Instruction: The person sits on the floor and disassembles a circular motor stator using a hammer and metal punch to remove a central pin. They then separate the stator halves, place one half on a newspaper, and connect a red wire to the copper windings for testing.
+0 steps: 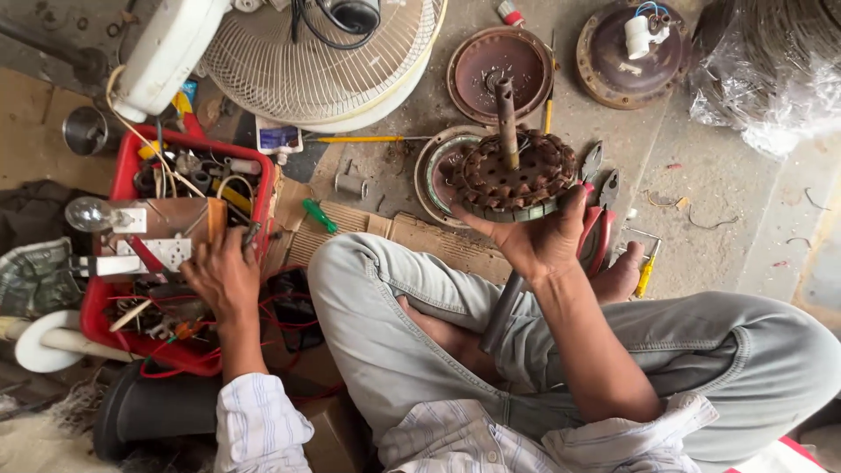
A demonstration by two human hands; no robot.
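Rusty metal marks the fan motor core [517, 180], a round toothed block on a shaft, which the right hand [543, 241] grasps from below and holds up over the person's crossed legs. The left hand [223, 276] reaches into a red crate [123, 171] of wires and small parts at left, fingers curled among them; whether it grips anything cannot be told. Pliers [600, 219] lie just right of the core, and picking a tool looks like the step in hand.

Wires and tools crowd the red tray [123, 171] around the left hand [223, 278]; bare concrete floor [701, 254] lies open beyond the pliers [600, 223]
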